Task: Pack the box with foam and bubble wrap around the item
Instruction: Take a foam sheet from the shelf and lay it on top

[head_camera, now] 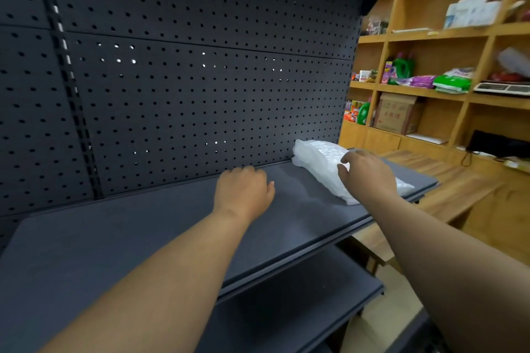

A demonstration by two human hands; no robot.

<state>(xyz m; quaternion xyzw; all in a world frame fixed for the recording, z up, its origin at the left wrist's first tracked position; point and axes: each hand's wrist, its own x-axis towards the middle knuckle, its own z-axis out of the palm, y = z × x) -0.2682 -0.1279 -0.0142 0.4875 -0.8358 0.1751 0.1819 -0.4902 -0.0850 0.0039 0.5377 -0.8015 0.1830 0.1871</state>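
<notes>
A folded bundle of clear bubble wrap (318, 162) lies at the right end of a dark grey metal shelf (143, 232), against the pegboard back. My right hand (368, 172) rests on top of the bundle with the fingers spread over it; I cannot tell whether they grip it. My left hand (242, 192) hovers over the bare shelf to the left of the bundle, fingers curled loosely, holding nothing. No box, foam or item is in view.
A dark perforated pegboard (186, 80) backs the shelf. A lower dark shelf (301, 306) sits beneath. To the right stand wooden shelves (430, 89) with detergent bottles, packets and a cardboard carton (397, 114), plus a wooden counter (447, 180).
</notes>
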